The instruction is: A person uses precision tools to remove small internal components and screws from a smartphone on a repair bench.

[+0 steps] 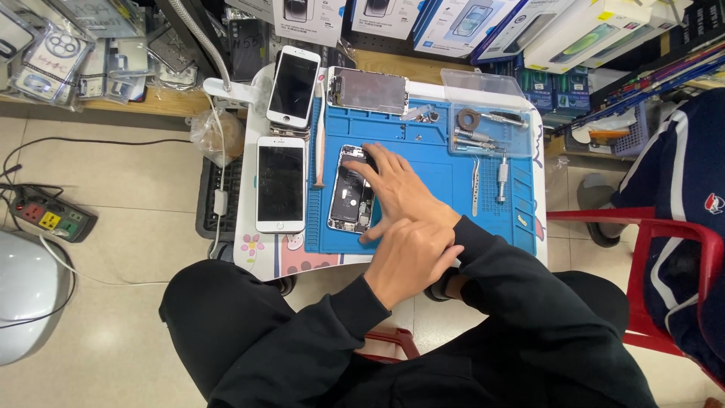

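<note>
Head view showed the right hand (396,189) spread flat, fingers wide, fingertips resting on the opened phone (351,189) on the blue mat (430,189); the left hand (411,257) lay loosely curled, holding nothing visible, just behind it. Pressing there could have cracked exposed parts or shoved the phone sideways.

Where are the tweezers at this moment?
In the head view the tweezers lie on the right part of the blue work mat, just left of a small upright screwdriver and right of the person's right hand.
</note>
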